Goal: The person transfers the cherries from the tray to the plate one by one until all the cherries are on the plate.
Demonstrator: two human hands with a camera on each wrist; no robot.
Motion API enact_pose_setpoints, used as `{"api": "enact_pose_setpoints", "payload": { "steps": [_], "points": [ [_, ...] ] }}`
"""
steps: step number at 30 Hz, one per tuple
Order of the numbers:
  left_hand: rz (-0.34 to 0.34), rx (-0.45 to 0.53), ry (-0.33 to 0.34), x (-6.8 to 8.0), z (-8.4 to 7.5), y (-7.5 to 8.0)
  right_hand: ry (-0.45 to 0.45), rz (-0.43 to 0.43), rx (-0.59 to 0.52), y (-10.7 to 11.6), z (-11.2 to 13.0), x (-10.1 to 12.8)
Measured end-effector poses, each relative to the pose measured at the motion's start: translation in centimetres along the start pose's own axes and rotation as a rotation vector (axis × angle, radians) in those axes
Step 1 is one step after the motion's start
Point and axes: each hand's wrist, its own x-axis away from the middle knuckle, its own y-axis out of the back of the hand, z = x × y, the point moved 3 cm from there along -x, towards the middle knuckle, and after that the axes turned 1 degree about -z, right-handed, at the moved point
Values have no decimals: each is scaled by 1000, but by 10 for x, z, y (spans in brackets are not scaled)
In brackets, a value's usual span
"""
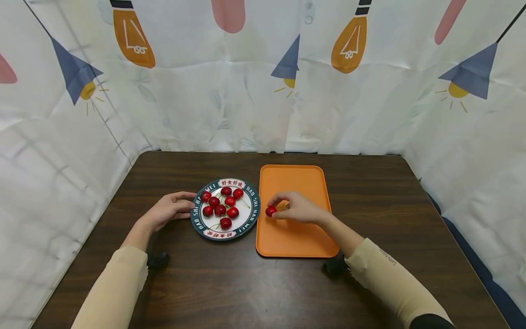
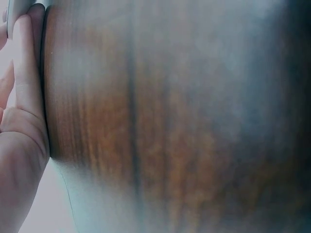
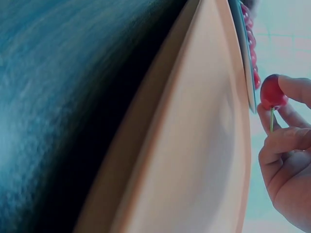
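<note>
My right hand (image 1: 293,208) pinches a red cherry (image 1: 270,211) between thumb and fingertips, above the left part of an orange tray (image 1: 293,242). In the right wrist view the cherry's short green stem (image 3: 271,120) points down toward the palm. Beside the tray sits a round plate (image 1: 238,224) with a dark teal patterned rim and a white middle, bearing several red cherries (image 1: 220,210), some with stems. At its left rim my left hand (image 1: 170,211) holds the edge, thumb over the rim and fingers low against the table.
The plate and tray stand close together on a dark brown wooden table (image 1: 230,288). White patterned curtains (image 1: 185,109) hang around its back and sides. Dark straps or devices (image 1: 158,260) sit at both wrists below the sleeves.
</note>
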Motion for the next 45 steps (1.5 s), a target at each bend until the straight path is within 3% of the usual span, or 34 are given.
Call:
{"api": "enact_pose_setpoints", "payload": {
  "steps": [18, 30, 45],
  "points": [
    [1, -7, -5, -2, -1, -2, 24, 23, 27, -13, 8, -18],
    [1, -1, -5, 0, 0, -1, 26, -27, 5, -21, 13, -28],
    [3, 15, -16, -1, 2, 2, 37, 36, 32, -42, 24, -45]
  ]
}}
